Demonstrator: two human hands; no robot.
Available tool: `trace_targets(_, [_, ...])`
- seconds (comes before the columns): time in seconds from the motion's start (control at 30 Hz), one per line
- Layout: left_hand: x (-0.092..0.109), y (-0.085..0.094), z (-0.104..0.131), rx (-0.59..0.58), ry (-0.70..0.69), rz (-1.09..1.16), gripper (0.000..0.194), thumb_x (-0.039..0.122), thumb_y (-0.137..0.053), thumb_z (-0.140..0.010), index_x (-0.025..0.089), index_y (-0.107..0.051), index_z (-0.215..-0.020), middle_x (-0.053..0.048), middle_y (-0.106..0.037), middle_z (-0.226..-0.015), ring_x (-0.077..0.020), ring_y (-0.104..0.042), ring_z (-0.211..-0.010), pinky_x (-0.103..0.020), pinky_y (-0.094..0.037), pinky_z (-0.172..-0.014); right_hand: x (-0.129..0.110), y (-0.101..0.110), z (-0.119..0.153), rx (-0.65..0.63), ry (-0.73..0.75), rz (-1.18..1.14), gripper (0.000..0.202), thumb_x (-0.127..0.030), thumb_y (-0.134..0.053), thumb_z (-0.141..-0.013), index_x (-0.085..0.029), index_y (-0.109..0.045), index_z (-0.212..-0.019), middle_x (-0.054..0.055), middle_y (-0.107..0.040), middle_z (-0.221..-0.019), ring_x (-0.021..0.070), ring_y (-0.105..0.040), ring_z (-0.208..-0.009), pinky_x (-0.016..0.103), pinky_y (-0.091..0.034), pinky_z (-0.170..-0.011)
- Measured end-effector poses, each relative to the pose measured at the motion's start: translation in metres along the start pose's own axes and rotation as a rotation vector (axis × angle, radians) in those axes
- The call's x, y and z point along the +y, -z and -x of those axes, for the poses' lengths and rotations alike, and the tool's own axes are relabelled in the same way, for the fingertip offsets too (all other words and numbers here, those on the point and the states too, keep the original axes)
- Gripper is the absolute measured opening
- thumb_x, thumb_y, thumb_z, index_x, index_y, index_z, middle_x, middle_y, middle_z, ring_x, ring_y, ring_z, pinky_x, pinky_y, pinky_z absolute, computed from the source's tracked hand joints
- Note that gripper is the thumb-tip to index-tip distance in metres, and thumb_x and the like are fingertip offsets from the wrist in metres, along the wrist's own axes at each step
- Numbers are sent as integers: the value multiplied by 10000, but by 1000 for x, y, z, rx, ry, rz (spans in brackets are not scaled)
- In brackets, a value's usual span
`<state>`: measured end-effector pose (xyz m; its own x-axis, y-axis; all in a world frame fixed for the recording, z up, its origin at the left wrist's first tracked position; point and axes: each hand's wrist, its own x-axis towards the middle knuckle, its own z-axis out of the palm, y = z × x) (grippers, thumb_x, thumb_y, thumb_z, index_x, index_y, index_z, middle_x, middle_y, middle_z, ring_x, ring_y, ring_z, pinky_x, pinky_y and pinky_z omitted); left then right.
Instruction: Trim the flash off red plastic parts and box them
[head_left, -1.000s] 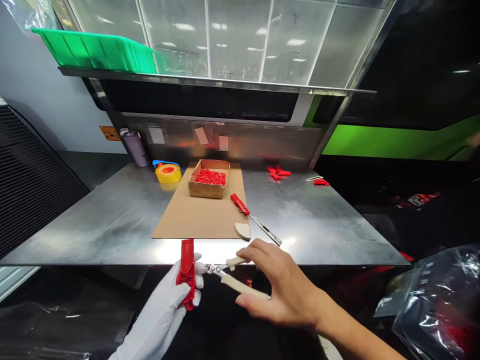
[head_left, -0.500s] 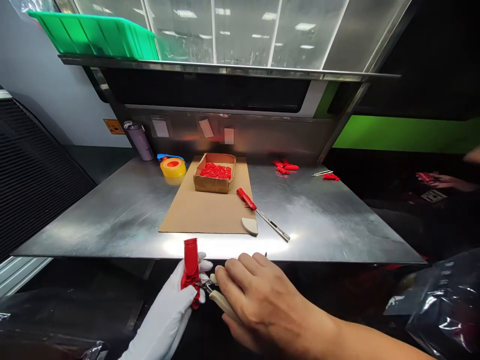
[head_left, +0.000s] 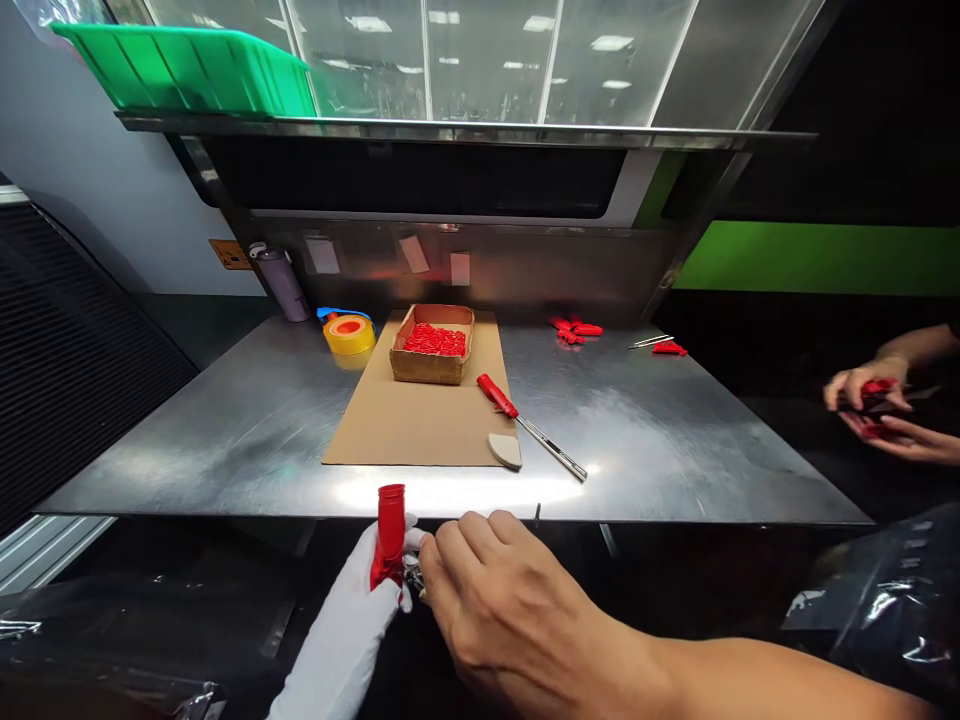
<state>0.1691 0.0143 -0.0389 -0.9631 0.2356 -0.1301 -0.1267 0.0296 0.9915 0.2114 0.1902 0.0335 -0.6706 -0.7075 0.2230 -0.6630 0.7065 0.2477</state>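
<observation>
A red plastic part (head_left: 391,525) stands upright in my white-gloved left hand (head_left: 352,600), whose fingers are wrapped round its lower end, just in front of the table edge. My bare right hand (head_left: 499,595) is closed round a pair of pliers (head_left: 413,573). Their metal jaws meet the side of the red part; the handles are mostly hidden behind my fingers. Beyond my hands, on a cardboard sheet (head_left: 405,430), sit a brown box (head_left: 427,370) of small red pieces, a red-handled metal tool (head_left: 551,447) partly over the sheet's edge, and a beige wedge (head_left: 505,450).
On the metal table (head_left: 645,430) are yellow tape (head_left: 350,336), a purple bottle (head_left: 281,283), red parts (head_left: 574,330) and thin metal pieces (head_left: 651,341). A green bin (head_left: 195,70) is on the shelf. Another person's hands (head_left: 874,400) hold something red at the right.
My right hand has turned and come closer to the red part, covering the pliers' handles. The red part has shifted slightly right. The other person's hands have come further into view.
</observation>
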Motion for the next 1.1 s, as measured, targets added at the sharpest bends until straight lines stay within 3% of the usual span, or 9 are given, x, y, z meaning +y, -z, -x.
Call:
trace_targets(0.27, [8,3,3,-12,-21,-5,353,301,-657,-727,209,-709,-1064,-64,-710,-845,-256,-615,-772,-415,-529,-764,4,-4,-2,-40,68,-45,68,-113,-598,-838,-119,-566,-897,64,-458,-801,215,-389,-646,334,-271,-490])
trace_targets(0.43, [14,1,1,-5,-39,19,282,318,-622,-719,223,-736,-958,-54,-705,-835,-279,-605,-806,-407,-515,-792,4,-4,-3,-17,67,-39,60,-96,-576,-851,-120,-557,-903,63,-458,-792,217,-395,-635,329,-252,-470])
trace_targets(0.57, [19,2,1,-16,-16,44,299,263,-628,-690,217,-736,-965,-55,-708,-828,-298,-615,-850,-390,-521,-766,1,-3,-4,42,-7,-11,89,-118,-573,-838,-105,-559,-925,84,-463,-811,233,-409,-659,339,-282,-498])
trace_targets(0.77, [19,5,4,-24,41,95,365,211,-618,-688,198,-725,-1036,-80,-727,-1054,-314,-626,-995,-380,-517,-844,-4,-4,-4,82,-35,-1,96,-147,-606,-829,-103,-566,-905,94,-464,-816,242,-411,-674,341,-293,-518])
trace_targets(1.1, [16,10,3,-45,112,79,435,124,-597,-617,198,-751,-1017,-79,-738,-1085,-330,-626,-1069,-396,-512,-906,-3,-11,-4,-6,-8,-43,108,-162,-628,-812,-125,-557,-885,78,-471,-824,232,-407,-685,347,-310,-531])
